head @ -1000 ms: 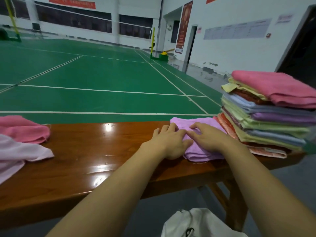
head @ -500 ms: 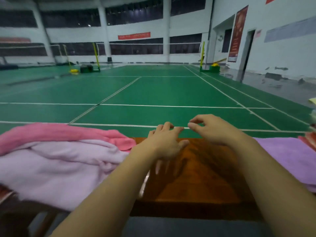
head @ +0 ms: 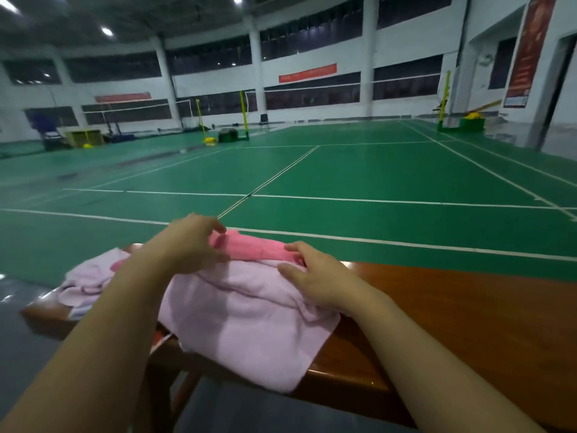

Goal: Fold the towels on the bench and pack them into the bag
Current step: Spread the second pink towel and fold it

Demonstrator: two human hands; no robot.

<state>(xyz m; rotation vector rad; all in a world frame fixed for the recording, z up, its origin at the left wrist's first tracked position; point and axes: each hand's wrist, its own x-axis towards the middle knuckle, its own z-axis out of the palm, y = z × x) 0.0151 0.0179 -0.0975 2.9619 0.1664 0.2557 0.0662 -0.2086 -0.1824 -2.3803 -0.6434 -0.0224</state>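
Your left hand (head: 190, 245) curls its fingers over the bright pink towel (head: 256, 249) at 12 o'clock. Your right hand (head: 315, 273) lies on the pale pink towel (head: 246, 326), fingers loosely curled, on the bench (head: 468, 314).

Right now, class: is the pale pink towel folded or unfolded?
Unfolded: the pale pink towel lies rumpled, one edge hanging over the bench.
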